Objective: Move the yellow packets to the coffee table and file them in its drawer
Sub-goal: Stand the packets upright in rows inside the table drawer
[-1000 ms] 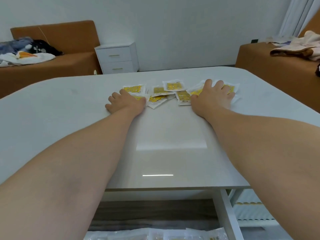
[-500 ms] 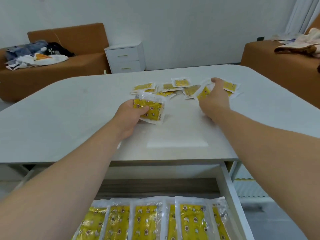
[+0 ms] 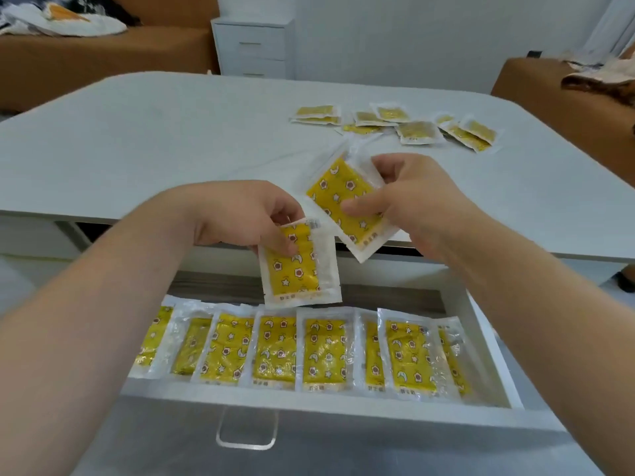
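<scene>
A plain white wall (image 3: 412, 36) runs behind the far edge of the pale grey worktop (image 3: 171, 132). Against it stands a small white cabinet (image 3: 252, 46) with drawers. Beyond the worktop's far left corner is a brown sofa (image 3: 103, 60) heaped with crumpled clothes (image 3: 62, 18). Beyond the right edge a second brown sofa (image 3: 536, 84) carries draped cloth (image 3: 601, 77). A pale curtain (image 3: 615, 25) hangs at top right. The light is soft and even.

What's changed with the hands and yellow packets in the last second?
The left hand took one star-printed yellow plastic packet off the pile on the white table, the right hand another packet; both drew back toward the person, over the open white drawer. The rest of the pile stayed put.
</scene>
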Motion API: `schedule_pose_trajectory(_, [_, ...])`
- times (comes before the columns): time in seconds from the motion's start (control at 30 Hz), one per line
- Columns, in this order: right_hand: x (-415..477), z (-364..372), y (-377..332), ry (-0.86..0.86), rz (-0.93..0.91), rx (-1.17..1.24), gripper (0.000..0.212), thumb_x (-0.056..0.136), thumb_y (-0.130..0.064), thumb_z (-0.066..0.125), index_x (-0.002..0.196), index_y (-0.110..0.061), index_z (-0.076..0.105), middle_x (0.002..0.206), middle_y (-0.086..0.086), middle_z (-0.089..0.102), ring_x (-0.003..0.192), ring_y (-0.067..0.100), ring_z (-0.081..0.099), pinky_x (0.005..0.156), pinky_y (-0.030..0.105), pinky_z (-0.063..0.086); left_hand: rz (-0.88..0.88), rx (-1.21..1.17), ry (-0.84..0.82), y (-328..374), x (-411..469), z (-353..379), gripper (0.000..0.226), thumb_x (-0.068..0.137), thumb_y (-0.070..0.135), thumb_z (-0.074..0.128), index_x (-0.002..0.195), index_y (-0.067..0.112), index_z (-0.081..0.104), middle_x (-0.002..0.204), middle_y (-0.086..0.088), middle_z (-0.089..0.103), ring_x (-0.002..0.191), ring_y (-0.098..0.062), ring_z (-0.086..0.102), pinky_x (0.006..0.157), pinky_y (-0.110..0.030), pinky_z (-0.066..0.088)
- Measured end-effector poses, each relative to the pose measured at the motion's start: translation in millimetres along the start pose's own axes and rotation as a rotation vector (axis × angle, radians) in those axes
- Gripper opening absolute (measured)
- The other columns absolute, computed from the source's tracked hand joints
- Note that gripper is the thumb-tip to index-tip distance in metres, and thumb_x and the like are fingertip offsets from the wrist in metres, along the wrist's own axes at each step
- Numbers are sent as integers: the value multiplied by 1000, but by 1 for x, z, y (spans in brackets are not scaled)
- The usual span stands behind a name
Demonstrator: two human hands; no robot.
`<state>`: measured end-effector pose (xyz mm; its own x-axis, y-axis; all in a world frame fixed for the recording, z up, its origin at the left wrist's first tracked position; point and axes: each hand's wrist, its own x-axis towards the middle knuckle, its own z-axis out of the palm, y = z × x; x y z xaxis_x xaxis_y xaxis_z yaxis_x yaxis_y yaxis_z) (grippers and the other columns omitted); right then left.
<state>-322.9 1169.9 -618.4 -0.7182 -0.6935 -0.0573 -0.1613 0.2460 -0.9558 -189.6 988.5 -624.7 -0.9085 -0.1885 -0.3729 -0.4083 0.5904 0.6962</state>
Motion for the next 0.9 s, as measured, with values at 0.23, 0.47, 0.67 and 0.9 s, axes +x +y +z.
schedule_pose_trajectory(0.23, [-15,22,0,-203,30,-337,29,74,-13,85,100,-19,72,89,-3,79,75,14,77,78,40,65,-148,170,-211,-38,-1,18,25,89,10,77,112,16,68,104,5,75,89,-14,75,70,-23,58])
schedule_pose_trajectory(0.47, [-21,46,10,-494,-50,-673,78,74,-16,88,131,-50,48,113,-12,66,91,12,72,77,37,65,-274,270,-253,-60,12,40,46,81,17,86,120,23,62,107,6,67,101,-23,71,79,-33,63])
schedule_pose_trajectory(0.67, [-7,59,25,-477,81,-536,34,81,-7,80,104,-29,68,101,0,74,86,19,76,74,40,66,-364,375,-243,-63,16,33,50,78,21,89,114,23,54,100,6,63,92,-23,74,67,-26,60])
schedule_pose_trajectory(0.9, [4,72,44,-563,235,-531,23,85,0,77,100,-12,63,97,14,76,83,27,78,73,39,66,-397,226,-213,-78,22,33,40,78,4,86,110,11,63,109,-10,68,90,-30,75,77,-40,64])
